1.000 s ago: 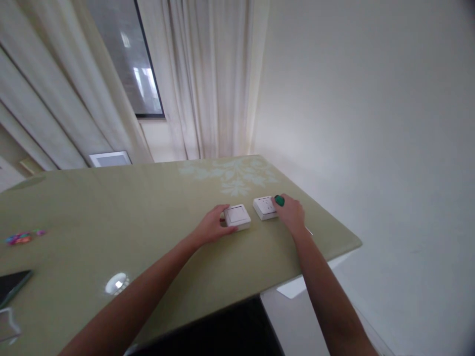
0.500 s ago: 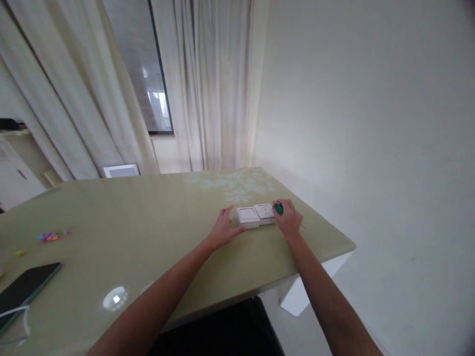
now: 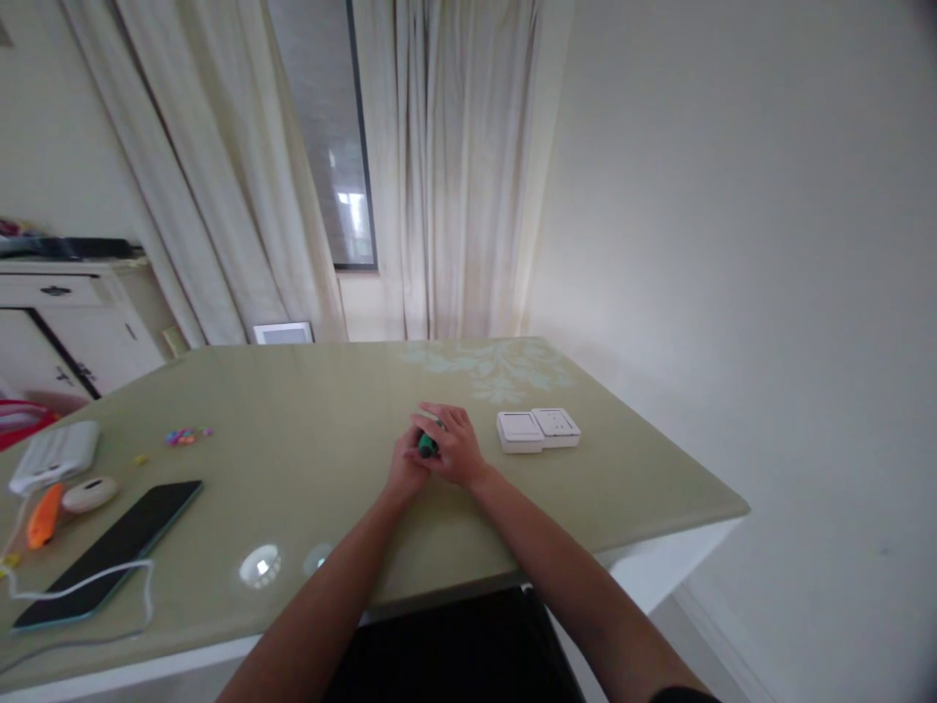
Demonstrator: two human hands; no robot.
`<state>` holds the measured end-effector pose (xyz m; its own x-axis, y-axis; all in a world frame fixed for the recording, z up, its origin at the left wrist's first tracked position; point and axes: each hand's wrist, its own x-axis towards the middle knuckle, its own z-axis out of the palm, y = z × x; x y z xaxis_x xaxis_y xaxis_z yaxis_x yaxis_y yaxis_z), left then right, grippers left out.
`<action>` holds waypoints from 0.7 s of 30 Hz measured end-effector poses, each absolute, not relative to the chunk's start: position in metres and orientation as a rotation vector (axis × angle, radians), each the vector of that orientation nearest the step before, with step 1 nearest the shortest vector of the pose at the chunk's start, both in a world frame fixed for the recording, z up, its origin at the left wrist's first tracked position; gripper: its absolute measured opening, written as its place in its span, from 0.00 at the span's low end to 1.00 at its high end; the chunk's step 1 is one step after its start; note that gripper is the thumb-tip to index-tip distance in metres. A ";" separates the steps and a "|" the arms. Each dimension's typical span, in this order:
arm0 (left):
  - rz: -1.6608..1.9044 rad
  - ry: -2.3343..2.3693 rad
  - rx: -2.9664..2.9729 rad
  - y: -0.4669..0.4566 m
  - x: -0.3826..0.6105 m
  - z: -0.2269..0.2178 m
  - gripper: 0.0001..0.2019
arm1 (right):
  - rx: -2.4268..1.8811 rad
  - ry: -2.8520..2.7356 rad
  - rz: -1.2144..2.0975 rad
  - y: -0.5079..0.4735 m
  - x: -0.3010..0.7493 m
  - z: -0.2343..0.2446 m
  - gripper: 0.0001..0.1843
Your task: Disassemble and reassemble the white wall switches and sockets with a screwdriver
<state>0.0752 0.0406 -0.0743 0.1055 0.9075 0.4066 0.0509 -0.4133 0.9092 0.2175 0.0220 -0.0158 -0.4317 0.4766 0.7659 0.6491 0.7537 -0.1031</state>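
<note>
My right hand (image 3: pixel 455 449) is closed round a screwdriver (image 3: pixel 427 446), of which only the green and black handle end shows between the fingers. Against it, from the left, presses my left hand (image 3: pixel 405 467), also closed about the handle, its fingers partly covered by the right hand. The screwdriver's shaft is hidden. To the right of both hands, apart from them, two white boxes lie side by side on the table: a switch box with a plain square face (image 3: pixel 519 433) and a socket box with small holes (image 3: pixel 557 428).
On the table (image 3: pixel 293 410) at left lie a dark tablet (image 3: pixel 109 555) with a white cable (image 3: pixel 95 576) across it, an orange object (image 3: pixel 45 515), a white oval object (image 3: pixel 89 495), a white case (image 3: pixel 55 455) and several coloured beads (image 3: pixel 188 435). A wall (image 3: pixel 732 244) stands to the right.
My right hand has left the socket box and moved left with the screwdriver. My left hand has come away from the switch box, and the two hands now meet. The view has turned left.
</note>
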 end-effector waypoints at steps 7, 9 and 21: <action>1.510 0.851 1.264 0.042 0.088 -0.064 0.18 | -0.894 -2.012 -0.015 0.012 0.246 -0.024 0.30; 1.527 0.851 1.161 0.044 0.089 -0.061 0.18 | -0.920 -1.982 0.069 0.016 0.240 -0.027 0.28; 1.452 0.935 0.985 0.045 0.081 -0.056 0.17 | -0.890 -1.951 0.416 0.022 0.237 -0.028 0.23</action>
<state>0.0811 0.0447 -0.0557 -0.0609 0.9951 0.0785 -0.3403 -0.0946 0.9355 0.2371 0.0221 -0.0281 -0.3145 0.7292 0.6077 0.4181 0.6812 -0.6010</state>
